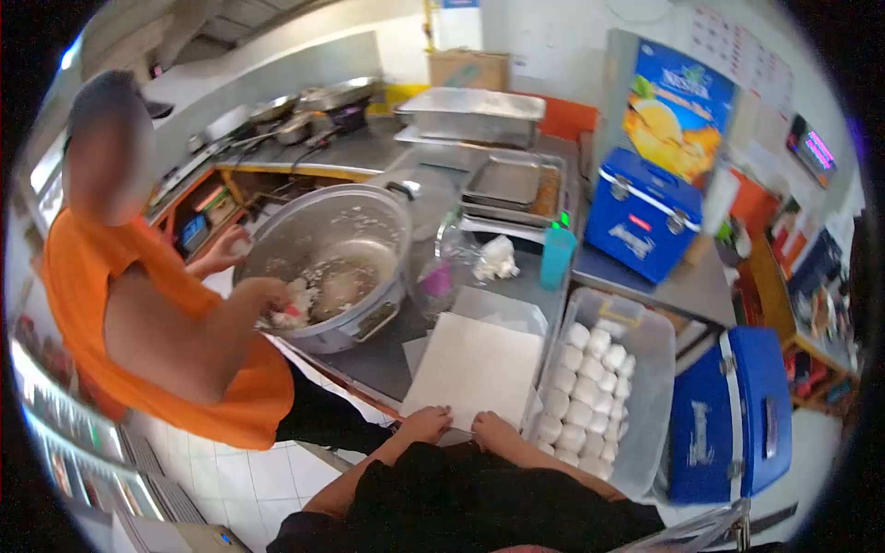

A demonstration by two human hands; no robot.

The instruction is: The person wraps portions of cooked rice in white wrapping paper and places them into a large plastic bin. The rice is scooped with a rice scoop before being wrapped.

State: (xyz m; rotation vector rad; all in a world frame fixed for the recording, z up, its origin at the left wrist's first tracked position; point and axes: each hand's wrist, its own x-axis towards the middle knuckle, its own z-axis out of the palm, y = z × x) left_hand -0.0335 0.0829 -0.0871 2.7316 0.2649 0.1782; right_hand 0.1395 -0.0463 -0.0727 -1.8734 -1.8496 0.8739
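Note:
A stack of white paper sheets (475,364) lies in front of me on the metal table. My left hand (427,424) is at its near edge, fingers bent and pinching the paper. Close beside it, my right hand (495,431) has its fingers closed on the same edge. To the right, a clear plastic bin (650,415) holds several rounded white bundles (585,387) in rows. On the left stands a large metal pot (318,198) with white rice stuck to its inside. A co-worker's hand (267,293) holds a white clump with something red at the pot's near rim.
A person in an orange shirt (166,304) stands left of the pot. Crumpled white plastic (497,258), a teal tumbler (556,256) and metal trays (512,184) are behind the paper. Blue coolers (643,214) stand at the right. A stove (295,129) lies farther back.

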